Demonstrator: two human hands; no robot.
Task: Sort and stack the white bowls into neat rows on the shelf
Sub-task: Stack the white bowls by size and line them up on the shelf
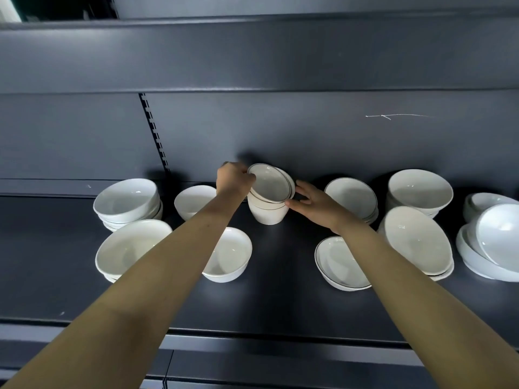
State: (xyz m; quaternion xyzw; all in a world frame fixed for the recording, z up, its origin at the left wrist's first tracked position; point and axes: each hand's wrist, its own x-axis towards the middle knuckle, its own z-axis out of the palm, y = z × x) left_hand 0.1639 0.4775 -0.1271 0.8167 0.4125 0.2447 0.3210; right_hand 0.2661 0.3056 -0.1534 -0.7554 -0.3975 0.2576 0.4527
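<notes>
Bowls sit in loose groups along the dark shelf (280, 299), and from my seat I see both hands at the middle stack (266, 213), which stands far back, close to the back panel (280, 130). The left hand (234, 178) grasps the top bowl (269, 185) by its left rim, fingers curled over the edge. That bowl is tilted, its mouth facing me, and sits crooked in the dark-rimmed bowls below. The right hand (311, 204) is released, with fingers fairly straight and fingertips and thumb touching the stack's right side.

Left of the stack I count a single small bowl (193, 200) far back, a wider bowl (229, 254) nearer, and two larger piles, one far (126, 200) and one near (129, 248). To the right lie a rimmed dish (339, 262) near the front, a rimmed pile (351, 197) behind it, then two taller piles (420, 192) (415, 240). Leaning plates (494, 240) are at the right edge.
</notes>
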